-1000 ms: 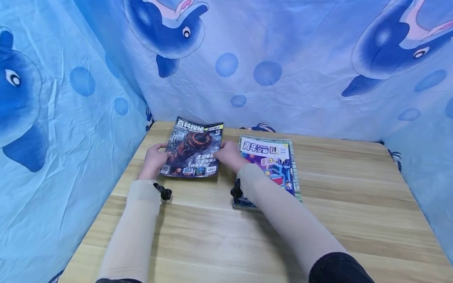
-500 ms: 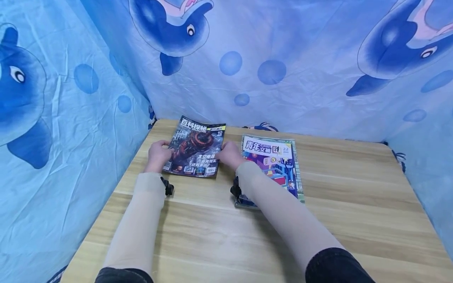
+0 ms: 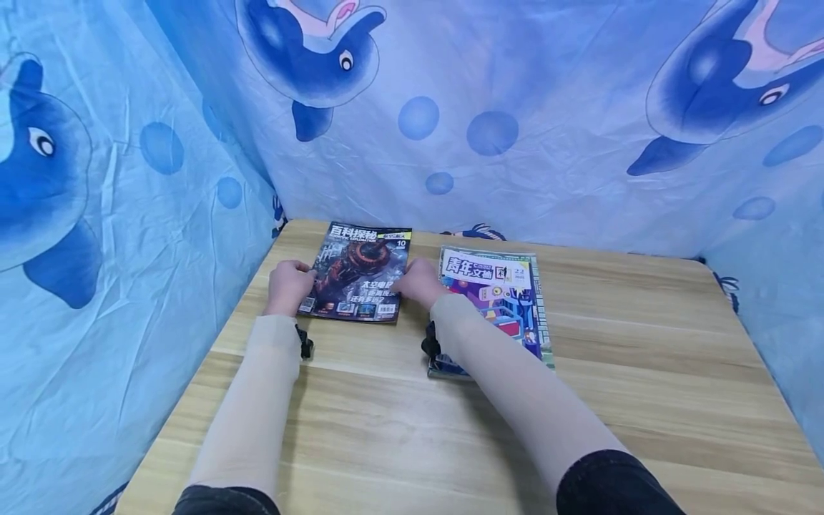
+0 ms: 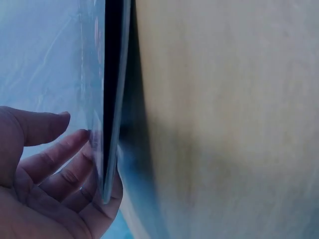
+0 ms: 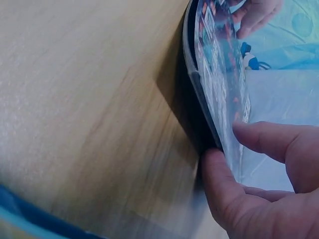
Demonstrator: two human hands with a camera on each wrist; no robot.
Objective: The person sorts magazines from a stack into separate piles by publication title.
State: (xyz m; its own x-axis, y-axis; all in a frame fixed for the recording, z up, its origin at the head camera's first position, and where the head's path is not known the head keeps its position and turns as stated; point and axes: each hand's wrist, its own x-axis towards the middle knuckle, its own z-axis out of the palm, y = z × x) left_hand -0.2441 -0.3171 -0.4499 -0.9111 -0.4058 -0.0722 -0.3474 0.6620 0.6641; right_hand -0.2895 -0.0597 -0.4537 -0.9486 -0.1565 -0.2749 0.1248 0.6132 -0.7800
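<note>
A dark-covered magazine point(image 3: 357, 272) with a red ring-shaped machine on its front lies between both hands at the table's far left. My left hand point(image 3: 288, 286) holds its left edge. In the left wrist view the fingers curl at and under that edge, while the thumb point(image 4: 45, 127) is lifted off the cover. My right hand point(image 3: 420, 284) pinches the right edge. The right wrist view shows the thumb point(image 5: 264, 137) over the cover and the index finger point(image 5: 219, 174) beneath. A shadow runs under the magazine's near edge in both wrist views.
Right of it lies a small stack of magazines point(image 3: 479, 268), a purple and white cover on top, a green-edged one below. My right forearm crosses over the stack. Blue dolphin-print cloth point(image 3: 547, 179) encloses the wooden table point(image 3: 644, 343) at the back and sides.
The magazine's raised far edge has come down, and it lies flatter. It sits slightly further right in the head view, with both hands still at its sides. The stack stays put.
</note>
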